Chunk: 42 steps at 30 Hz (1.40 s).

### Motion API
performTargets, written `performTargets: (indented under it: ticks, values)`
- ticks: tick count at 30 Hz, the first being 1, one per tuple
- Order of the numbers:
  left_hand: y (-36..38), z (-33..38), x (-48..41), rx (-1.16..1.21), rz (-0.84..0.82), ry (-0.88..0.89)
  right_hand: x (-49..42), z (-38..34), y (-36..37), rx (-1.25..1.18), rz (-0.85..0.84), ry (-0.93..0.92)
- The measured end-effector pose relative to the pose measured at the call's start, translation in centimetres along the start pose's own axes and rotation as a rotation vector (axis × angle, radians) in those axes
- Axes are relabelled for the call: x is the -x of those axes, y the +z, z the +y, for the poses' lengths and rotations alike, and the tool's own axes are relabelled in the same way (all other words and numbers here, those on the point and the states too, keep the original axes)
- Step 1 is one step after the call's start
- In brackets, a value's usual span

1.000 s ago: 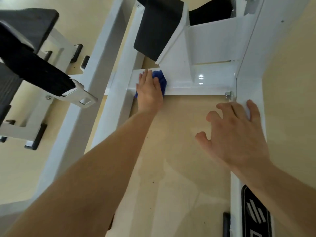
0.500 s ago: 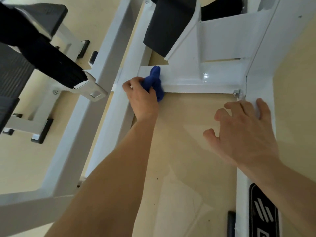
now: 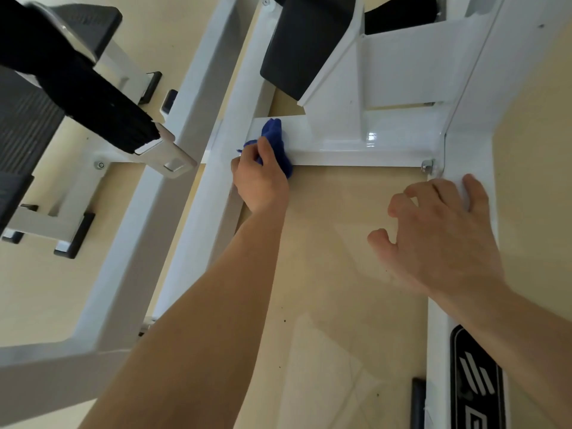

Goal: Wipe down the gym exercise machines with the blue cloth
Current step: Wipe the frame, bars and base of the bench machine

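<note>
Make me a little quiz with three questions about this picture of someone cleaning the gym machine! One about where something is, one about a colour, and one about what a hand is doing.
1. Where is the cloth?
A. On the floor
B. On the white crossbar of the machine
C. On the black pad

2. What colour is the cloth?
A. Blue
B. Red
C. Yellow

3. What is the right hand doing?
A. Gripping the cloth
B. Resting open on the white frame rail, holding nothing
C. Turning the bolt

Answers:
1. B, the cloth is bunched against the horizontal white bar near its left end.
2. A, it is a deep blue against the white paint.
3. B, its fingers are spread with the fingertips on the rail, while the left hand is the one closed on the cloth.
</note>
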<state>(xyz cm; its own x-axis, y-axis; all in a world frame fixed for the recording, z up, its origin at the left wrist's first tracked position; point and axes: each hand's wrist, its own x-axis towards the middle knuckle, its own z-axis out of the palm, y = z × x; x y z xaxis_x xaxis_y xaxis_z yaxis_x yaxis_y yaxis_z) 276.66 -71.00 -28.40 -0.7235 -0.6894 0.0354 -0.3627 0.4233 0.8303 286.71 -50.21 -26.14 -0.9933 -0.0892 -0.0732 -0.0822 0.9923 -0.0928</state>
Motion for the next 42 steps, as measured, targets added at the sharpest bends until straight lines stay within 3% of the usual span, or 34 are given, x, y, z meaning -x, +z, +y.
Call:
performTargets:
  ticks: [10,25,33,39,42]
  values:
    - [0.3,-0.2,-0.7,-0.115,0.047,-0.007,0.0,0.2,-0.1,-0.002,-0.020,-0.009]
    - [1.7,0.1,-0.1,-0.069,0.016,-0.077,-0.1,0.2,-0.4,0.016,-0.072,-0.012]
    - [5.1,1.6,6.3,0.011,-0.235,0.036,0.0,0.3,-0.2,-0.003,-0.048,-0.022]
    - [2.5,0.3,1.4,0.005,-0.037,-0.047,-0.1,0.3,-0.1,-0.024,-0.044,-0.022]
    - [3.2,0.9,2.3,0.014,-0.093,-0.030,0.1,0.3,-0.2,-0.031,-0.033,-0.024]
